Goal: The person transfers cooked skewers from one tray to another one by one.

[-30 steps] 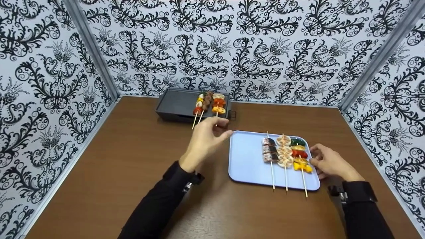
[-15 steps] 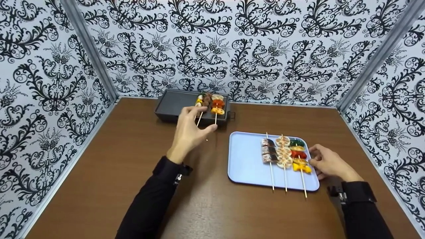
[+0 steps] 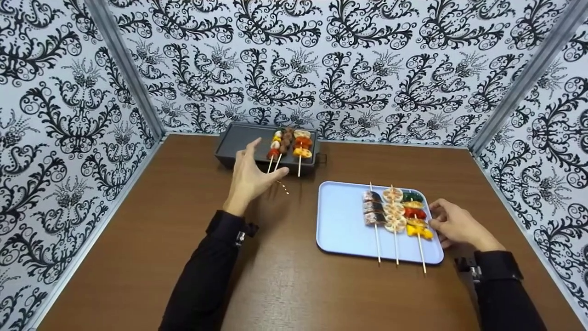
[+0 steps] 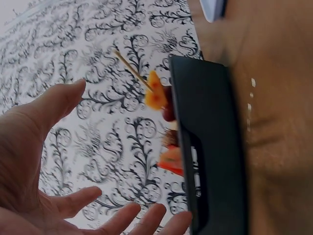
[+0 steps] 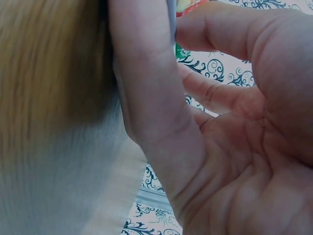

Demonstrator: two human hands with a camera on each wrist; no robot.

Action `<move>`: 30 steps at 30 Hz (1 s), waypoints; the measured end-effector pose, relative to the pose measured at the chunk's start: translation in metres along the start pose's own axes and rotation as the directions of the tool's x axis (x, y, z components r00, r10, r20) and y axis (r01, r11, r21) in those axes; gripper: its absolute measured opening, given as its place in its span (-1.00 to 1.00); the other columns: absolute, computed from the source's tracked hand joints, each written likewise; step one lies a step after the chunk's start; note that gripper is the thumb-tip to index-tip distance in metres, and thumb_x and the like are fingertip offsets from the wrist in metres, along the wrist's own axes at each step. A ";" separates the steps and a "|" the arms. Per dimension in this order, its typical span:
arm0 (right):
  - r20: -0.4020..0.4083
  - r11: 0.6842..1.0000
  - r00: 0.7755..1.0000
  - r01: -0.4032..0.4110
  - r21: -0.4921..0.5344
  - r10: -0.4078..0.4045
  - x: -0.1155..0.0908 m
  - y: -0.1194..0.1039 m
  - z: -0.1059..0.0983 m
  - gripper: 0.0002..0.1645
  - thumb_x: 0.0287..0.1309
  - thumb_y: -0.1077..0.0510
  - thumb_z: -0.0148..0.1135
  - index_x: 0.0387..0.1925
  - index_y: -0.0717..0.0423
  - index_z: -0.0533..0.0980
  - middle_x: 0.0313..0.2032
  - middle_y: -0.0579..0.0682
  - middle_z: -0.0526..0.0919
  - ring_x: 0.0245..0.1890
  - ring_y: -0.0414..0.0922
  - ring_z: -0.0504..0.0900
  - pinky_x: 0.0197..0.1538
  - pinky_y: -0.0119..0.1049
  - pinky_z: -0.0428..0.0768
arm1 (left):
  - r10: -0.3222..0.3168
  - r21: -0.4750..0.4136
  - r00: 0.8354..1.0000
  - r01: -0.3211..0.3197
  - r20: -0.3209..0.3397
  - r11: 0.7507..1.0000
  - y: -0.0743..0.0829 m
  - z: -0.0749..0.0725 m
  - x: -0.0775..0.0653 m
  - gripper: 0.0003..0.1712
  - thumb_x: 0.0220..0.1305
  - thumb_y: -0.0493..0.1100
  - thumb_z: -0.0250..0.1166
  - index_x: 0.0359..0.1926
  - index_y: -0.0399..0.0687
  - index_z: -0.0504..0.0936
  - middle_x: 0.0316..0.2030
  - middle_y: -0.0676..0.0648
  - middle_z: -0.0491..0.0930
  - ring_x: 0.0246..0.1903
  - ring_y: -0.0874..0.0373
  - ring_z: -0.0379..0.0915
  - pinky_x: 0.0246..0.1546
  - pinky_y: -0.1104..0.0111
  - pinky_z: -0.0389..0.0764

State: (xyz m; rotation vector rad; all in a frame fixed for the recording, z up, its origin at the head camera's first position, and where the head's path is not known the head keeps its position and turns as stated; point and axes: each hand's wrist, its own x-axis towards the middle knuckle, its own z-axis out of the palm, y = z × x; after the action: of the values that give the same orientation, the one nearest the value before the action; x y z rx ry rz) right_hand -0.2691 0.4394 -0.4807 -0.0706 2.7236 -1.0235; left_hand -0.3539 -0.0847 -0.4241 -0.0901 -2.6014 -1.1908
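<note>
My left hand [image 3: 248, 177] is spread with thumb and fingers apart, just in front of the dark grill [image 3: 241, 140]; nothing is held. On the grill's right half lie a tomato-and-mushroom skewer [image 3: 274, 146], a meat skewer [image 3: 286, 140] and a vegetable skewer [image 3: 302, 145], sticks pointing forward. In the left wrist view, the grill's side [image 4: 210, 132] stands beyond the fingers. My right hand [image 3: 457, 225] grips the right edge of the light blue tray [image 3: 340, 216]. A fish skewer [image 3: 373, 209], a pale round-slice skewer [image 3: 394, 209] and a mixed vegetable skewer [image 3: 415, 214] lie on the tray.
The brown wooden table [image 3: 285, 285] holds the grill at the back and the tray to the right. A small wire handle [image 3: 321, 158] sticks out from the grill's right end. Patterned walls [image 3: 358, 69] enclose the back and both sides.
My left hand has moved left, away from the grill's right-hand skewer, and its fingers have spread. That skewer's stick now shows fully. My right hand stays at the tray.
</note>
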 end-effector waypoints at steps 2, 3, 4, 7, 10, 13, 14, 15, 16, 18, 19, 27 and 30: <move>0.001 1.000 1.000 -0.001 -0.004 0.001 0.001 -0.001 0.000 -0.45 0.37 0.22 0.18 0.29 0.29 0.27 -0.14 0.35 0.59 -0.56 -0.05 0.71 -0.51 -0.11 0.76 | -0.025 -0.002 1.000 0.025 -0.001 1.000 -0.007 0.001 0.003 0.33 -0.14 0.41 0.59 0.59 0.26 0.10 0.34 -0.26 0.33 0.23 -0.12 0.42 0.26 0.00 0.58; 0.003 1.000 1.000 0.001 -0.006 -0.001 0.001 -0.001 0.000 -0.45 0.37 0.21 0.18 0.30 0.29 0.27 -0.13 0.34 0.59 -0.56 -0.05 0.70 -0.51 -0.11 0.76 | -0.033 -0.002 0.999 0.033 -0.002 0.999 -0.010 0.002 0.004 0.34 -0.14 0.41 0.59 0.60 0.25 0.09 0.33 -0.27 0.34 0.21 -0.12 0.43 0.25 0.00 0.58; 0.004 1.000 1.000 0.001 -0.008 -0.001 0.001 -0.002 0.000 -0.45 0.37 0.21 0.18 0.30 0.28 0.27 -0.14 0.34 0.58 -0.56 -0.06 0.70 -0.51 -0.11 0.76 | -0.040 -0.006 0.999 0.039 -0.006 0.999 -0.013 0.002 0.005 0.36 -0.15 0.41 0.59 0.60 0.24 0.08 0.32 -0.29 0.34 0.18 -0.13 0.44 0.23 0.00 0.59; 0.000 1.000 1.000 0.002 -0.013 -0.002 0.001 -0.002 0.001 -0.45 0.37 0.21 0.18 0.29 0.28 0.28 -0.15 0.33 0.58 -0.56 -0.06 0.70 -0.51 -0.11 0.76 | -0.053 -0.012 0.999 0.052 -0.009 0.999 -0.020 0.004 0.007 0.40 -0.15 0.42 0.59 0.61 0.20 0.03 0.32 -0.33 0.35 0.13 -0.15 0.45 0.23 -0.01 0.59; -0.004 1.000 1.000 -0.001 -0.016 0.000 0.001 -0.002 0.000 -0.45 0.37 0.21 0.18 0.29 0.28 0.27 -0.15 0.33 0.57 -0.56 -0.06 0.70 -0.52 -0.11 0.76 | -0.062 -0.022 0.998 0.062 0.000 0.998 -0.024 0.007 0.009 0.43 -0.13 0.42 0.58 0.63 0.19 -0.04 0.30 -0.36 0.37 0.10 -0.17 0.46 0.22 -0.04 0.59; -0.008 1.000 1.000 -0.002 -0.017 0.002 -0.001 -0.001 0.000 -0.44 0.37 0.21 0.18 0.30 0.28 0.27 -0.14 0.34 0.57 -0.57 -0.06 0.70 -0.52 -0.12 0.76 | -0.072 -0.039 0.997 0.072 0.009 0.997 -0.026 0.009 0.011 0.39 -0.09 0.40 0.57 0.62 0.18 -0.04 0.23 -0.34 0.46 0.13 -0.16 0.46 0.23 -0.04 0.58; -0.010 1.000 1.000 -0.002 -0.017 0.001 -0.001 -0.001 -0.001 -0.44 0.37 0.21 0.18 0.30 0.29 0.27 -0.13 0.34 0.58 -0.57 -0.06 0.70 -0.52 -0.12 0.76 | -0.074 -0.047 0.997 0.074 0.011 0.996 -0.027 0.010 0.012 0.36 -0.07 0.39 0.56 0.61 0.18 -0.01 0.19 -0.32 0.50 0.13 -0.18 0.48 0.21 -0.04 0.58; -0.012 1.000 1.000 0.000 -0.018 0.000 -0.001 -0.001 -0.001 -0.44 0.36 0.21 0.19 0.30 0.29 0.27 -0.14 0.34 0.58 -0.57 -0.06 0.70 -0.52 -0.12 0.76 | -0.077 -0.054 0.997 0.077 0.015 0.996 -0.027 0.010 0.013 0.33 -0.06 0.38 0.56 0.60 0.19 0.02 0.16 -0.29 0.55 0.14 -0.18 0.50 0.20 -0.03 0.58; -0.013 1.000 1.000 -0.001 -0.016 0.001 -0.001 -0.001 -0.001 -0.44 0.36 0.21 0.19 0.30 0.29 0.27 -0.14 0.34 0.58 -0.57 -0.06 0.70 -0.52 -0.12 0.76 | -0.079 -0.060 0.997 0.080 0.021 0.995 -0.027 0.011 0.013 0.29 -0.04 0.37 0.55 0.59 0.19 0.06 0.12 -0.27 0.59 0.14 -0.19 0.52 0.20 -0.03 0.58; -0.010 1.000 1.000 0.001 -0.012 -0.001 -0.002 -0.001 -0.001 -0.44 0.36 0.22 0.18 0.30 0.29 0.27 -0.15 0.34 0.58 -0.57 -0.05 0.70 -0.52 -0.11 0.76 | -0.087 -0.065 0.996 0.090 0.035 0.994 -0.029 0.011 0.014 0.21 -0.01 0.38 0.53 0.56 0.21 0.13 0.07 -0.22 0.67 0.12 -0.20 0.58 0.20 -0.02 0.59; -0.009 1.000 1.000 0.001 -0.010 -0.001 -0.002 -0.001 -0.001 -0.44 0.36 0.22 0.18 0.30 0.29 0.27 -0.16 0.33 0.59 -0.57 -0.05 0.70 -0.52 -0.11 0.76 | -0.092 -0.069 0.995 0.094 0.044 0.993 -0.030 0.011 0.014 0.17 0.00 0.38 0.53 0.55 0.23 0.16 0.04 -0.20 0.70 0.11 -0.19 0.61 0.20 -0.02 0.60; -0.005 1.000 1.000 -0.006 -0.001 0.006 -0.001 -0.001 0.001 -0.44 0.35 0.22 0.18 0.30 0.29 0.28 -0.18 0.33 0.61 -0.55 -0.05 0.71 -0.50 -0.10 0.77 | -0.078 -0.122 0.991 0.091 0.108 0.988 -0.040 0.014 0.018 -0.14 0.20 0.26 0.45 0.46 0.20 0.38 -0.15 -0.09 0.81 -0.43 0.07 0.79 -0.16 0.21 0.78; -0.002 1.000 1.000 -0.012 0.001 0.012 -0.001 -0.002 -0.001 -0.44 0.36 0.21 0.18 0.31 0.28 0.27 -0.17 0.34 0.61 -0.55 -0.04 0.71 -0.49 -0.09 0.77 | -0.081 -0.149 0.992 0.095 0.101 0.984 -0.039 0.016 0.020 -0.25 0.24 0.19 0.44 0.40 0.15 0.46 -0.20 -0.07 0.82 -0.48 0.12 0.77 -0.32 0.34 0.76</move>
State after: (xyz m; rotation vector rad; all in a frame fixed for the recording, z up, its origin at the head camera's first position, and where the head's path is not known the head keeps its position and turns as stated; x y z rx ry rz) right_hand -0.2680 0.4389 -0.4789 -0.0529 2.7213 -1.0226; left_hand -0.3838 -0.1002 -0.4570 -0.0642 -2.6147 -1.4518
